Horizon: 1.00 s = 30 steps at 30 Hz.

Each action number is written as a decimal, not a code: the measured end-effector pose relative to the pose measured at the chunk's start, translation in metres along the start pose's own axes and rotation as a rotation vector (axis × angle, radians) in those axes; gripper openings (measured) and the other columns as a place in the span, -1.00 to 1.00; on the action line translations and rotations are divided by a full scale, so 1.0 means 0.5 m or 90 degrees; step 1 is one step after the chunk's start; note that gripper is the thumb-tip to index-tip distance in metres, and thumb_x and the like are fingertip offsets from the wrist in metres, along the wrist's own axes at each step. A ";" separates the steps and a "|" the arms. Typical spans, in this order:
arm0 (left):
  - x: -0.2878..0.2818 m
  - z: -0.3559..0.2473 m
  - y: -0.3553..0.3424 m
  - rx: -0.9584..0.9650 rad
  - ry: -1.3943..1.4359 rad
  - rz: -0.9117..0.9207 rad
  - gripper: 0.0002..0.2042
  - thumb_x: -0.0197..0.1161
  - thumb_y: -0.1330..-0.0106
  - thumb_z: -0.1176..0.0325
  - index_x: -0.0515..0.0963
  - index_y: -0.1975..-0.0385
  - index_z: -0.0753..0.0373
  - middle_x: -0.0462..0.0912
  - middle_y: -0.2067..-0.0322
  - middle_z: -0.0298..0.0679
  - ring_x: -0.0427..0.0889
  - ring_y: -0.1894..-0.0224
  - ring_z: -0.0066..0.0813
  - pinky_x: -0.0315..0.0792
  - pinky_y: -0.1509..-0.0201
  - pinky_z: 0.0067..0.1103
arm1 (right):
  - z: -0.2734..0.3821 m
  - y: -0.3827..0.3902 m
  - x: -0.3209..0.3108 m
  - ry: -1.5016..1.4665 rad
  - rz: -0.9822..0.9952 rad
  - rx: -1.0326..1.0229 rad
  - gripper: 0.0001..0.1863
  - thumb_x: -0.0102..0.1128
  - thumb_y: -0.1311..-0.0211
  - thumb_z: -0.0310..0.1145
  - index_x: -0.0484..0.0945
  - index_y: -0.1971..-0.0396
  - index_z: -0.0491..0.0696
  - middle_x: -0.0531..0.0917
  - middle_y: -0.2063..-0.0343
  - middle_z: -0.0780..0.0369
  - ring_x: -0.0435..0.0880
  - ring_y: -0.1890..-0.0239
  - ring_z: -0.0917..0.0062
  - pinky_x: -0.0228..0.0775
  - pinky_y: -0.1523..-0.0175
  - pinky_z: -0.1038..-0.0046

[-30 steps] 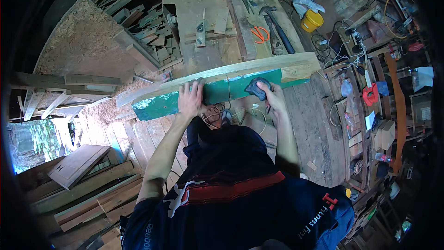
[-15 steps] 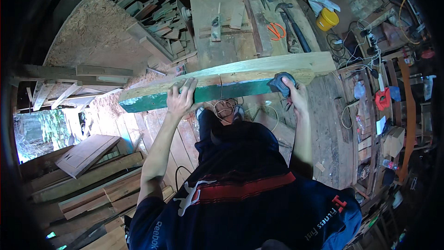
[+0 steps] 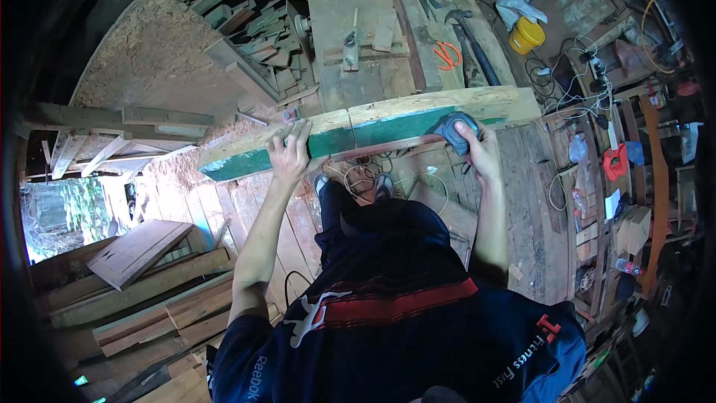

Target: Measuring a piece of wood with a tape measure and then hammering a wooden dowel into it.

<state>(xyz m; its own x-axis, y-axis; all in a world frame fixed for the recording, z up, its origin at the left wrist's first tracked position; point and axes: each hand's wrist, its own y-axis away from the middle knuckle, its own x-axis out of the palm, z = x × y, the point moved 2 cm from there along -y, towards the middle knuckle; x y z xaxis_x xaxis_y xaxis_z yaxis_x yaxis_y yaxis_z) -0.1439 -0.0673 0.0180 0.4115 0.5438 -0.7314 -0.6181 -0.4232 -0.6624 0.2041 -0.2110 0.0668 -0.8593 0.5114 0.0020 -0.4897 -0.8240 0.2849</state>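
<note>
A long wooden beam [image 3: 388,130] lies crosswise in front of me, its near face painted worn green and its top bare wood. A dark line runs across it near the middle. My left hand [image 3: 289,153] is closed on the beam left of that line, fingers over the top edge and thumb hidden or low on the near face. At the right part of the beam, my right hand [image 3: 481,148] grips a dark, rounded tape measure [image 3: 456,133] against the green face. No blade can be made out clearly.
Beyond the beam is a wooden workbench [image 3: 321,82] with orange-handled scissors [image 3: 447,55], a hammer [image 3: 475,46] and a small hand plane [image 3: 350,51]. A yellow bucket [image 3: 526,36] and tangled cables [image 3: 578,78] are at the right. Stacked planks [image 3: 160,310] fill the lower left.
The beam has tilted, showing more of its bare top, and its left end has shifted slightly right. My right hand and the tape measure remain at its right part.
</note>
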 end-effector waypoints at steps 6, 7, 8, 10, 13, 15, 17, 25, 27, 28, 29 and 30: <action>0.030 -0.009 0.056 -0.041 0.017 0.076 -0.19 0.27 0.13 -0.28 0.42 -0.05 0.24 0.51 0.07 -0.20 0.43 0.08 -0.22 0.18 -0.03 -0.29 | -0.021 0.002 0.003 0.017 0.000 0.008 -0.65 0.28 -0.14 -0.25 0.60 0.19 -0.23 0.66 0.36 0.28 0.57 0.34 0.69 0.38 0.23 0.64; 0.025 -0.009 0.048 -0.034 0.011 0.069 -0.17 0.28 0.16 -0.28 0.41 -0.05 0.25 0.49 0.09 -0.19 0.42 0.11 -0.21 0.18 -0.03 -0.29 | -0.018 0.004 0.005 0.024 0.002 -0.001 -0.67 0.26 -0.16 -0.23 0.61 0.23 -0.20 0.63 0.45 0.34 0.46 0.50 0.76 0.21 0.43 0.68; 0.021 -0.008 0.041 -0.034 0.014 0.070 -0.17 0.28 0.16 -0.28 0.41 -0.05 0.25 0.49 0.09 -0.19 0.42 0.11 -0.21 0.18 -0.03 -0.29 | -0.013 0.007 0.005 0.032 0.004 -0.009 -0.69 0.24 -0.18 -0.21 0.62 0.26 -0.17 0.59 0.54 0.40 0.36 0.65 0.84 0.05 0.62 0.72; 0.020 -0.002 0.024 -0.047 0.041 0.102 -0.12 0.36 0.30 -0.24 0.41 -0.04 0.25 0.48 0.14 -0.19 0.41 0.15 -0.20 0.19 -0.02 -0.27 | -0.012 0.006 0.000 0.060 0.001 0.042 -0.64 0.27 -0.14 -0.22 0.61 0.22 -0.23 0.66 0.38 0.27 0.56 0.35 0.68 0.37 0.24 0.64; 0.022 0.009 0.003 -0.055 0.079 0.128 -0.08 0.42 0.44 -0.17 0.42 -0.02 0.26 0.46 0.18 -0.19 0.40 0.17 -0.19 0.21 0.00 -0.23 | -0.016 -0.001 0.003 0.042 0.025 0.017 -0.63 0.27 -0.14 -0.21 0.60 0.21 -0.23 0.67 0.38 0.27 0.57 0.33 0.68 0.38 0.21 0.62; 0.016 0.012 -0.002 -0.060 0.087 0.133 -0.08 0.44 0.48 -0.14 0.42 -0.01 0.27 0.46 0.20 -0.19 0.40 0.16 -0.18 0.21 0.00 -0.22 | -0.029 -0.014 0.006 0.040 0.029 -0.014 -0.63 0.27 -0.13 -0.21 0.60 0.21 -0.22 0.67 0.37 0.27 0.58 0.32 0.68 0.39 0.19 0.61; 0.016 0.012 -0.007 -0.056 0.087 0.140 -0.13 0.42 0.43 -0.10 0.43 0.00 0.26 0.41 0.25 -0.19 0.39 0.14 -0.17 0.23 0.00 -0.17 | -0.020 -0.027 0.012 0.024 0.026 -0.057 -0.62 0.28 -0.13 -0.20 0.60 0.19 -0.22 0.67 0.34 0.25 0.58 0.29 0.66 0.40 0.15 0.60; 0.001 -0.004 0.045 -0.073 0.070 0.191 -0.04 0.44 0.51 -0.10 0.39 -0.08 0.23 0.43 0.14 -0.17 0.37 0.08 -0.10 0.20 -0.09 -0.10 | 0.014 -0.073 0.056 0.024 -0.012 -0.099 -0.61 0.30 -0.12 -0.17 0.60 0.20 -0.19 0.68 0.38 0.23 0.61 0.37 0.62 0.44 0.22 0.56; -0.004 -0.001 0.049 -0.070 0.071 0.210 -0.02 0.45 0.49 -0.11 0.36 -0.11 0.23 0.43 0.12 -0.20 0.38 0.08 -0.14 0.20 -0.10 -0.11 | 0.055 -0.080 0.101 0.113 -0.037 -0.154 -0.59 0.33 -0.09 -0.12 0.61 0.22 -0.16 0.68 0.44 0.27 0.60 0.44 0.65 0.43 0.30 0.54; -0.003 -0.003 0.050 -0.065 0.061 0.231 -0.01 0.46 0.44 -0.13 0.34 -0.13 0.24 0.43 0.15 -0.21 0.39 0.10 -0.17 0.19 -0.10 -0.12 | 0.057 -0.099 0.115 0.105 -0.014 -0.189 -0.56 0.36 -0.04 -0.07 0.61 0.24 -0.14 0.67 0.50 0.28 0.58 0.49 0.67 0.42 0.37 0.53; -0.006 -0.006 0.044 -0.061 0.058 0.214 -0.01 0.46 0.44 -0.13 0.34 -0.13 0.24 0.43 0.15 -0.21 0.39 0.10 -0.17 0.19 -0.10 -0.12 | 0.052 -0.125 0.127 0.156 -0.011 -0.255 -0.53 0.36 -0.02 -0.02 0.61 0.26 -0.15 0.66 0.54 0.24 0.60 0.51 0.63 0.42 0.39 0.50; -0.008 -0.009 0.038 -0.055 0.059 0.211 -0.02 0.45 0.43 -0.14 0.35 -0.13 0.24 0.44 0.12 -0.21 0.39 0.09 -0.18 0.19 -0.11 -0.13 | 0.049 -0.152 0.137 0.208 -0.009 -0.320 -0.49 0.35 -0.01 0.03 0.61 0.28 -0.15 0.65 0.57 0.20 0.61 0.53 0.58 0.43 0.40 0.47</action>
<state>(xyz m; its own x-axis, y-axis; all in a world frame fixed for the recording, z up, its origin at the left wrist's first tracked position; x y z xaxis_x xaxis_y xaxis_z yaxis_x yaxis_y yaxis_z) -0.1541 -0.0808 0.0076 0.2598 0.3004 -0.9177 -0.6710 -0.6273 -0.3953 0.1860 -0.1073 0.0688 -0.8143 0.4873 -0.3154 -0.4428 -0.8728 -0.2054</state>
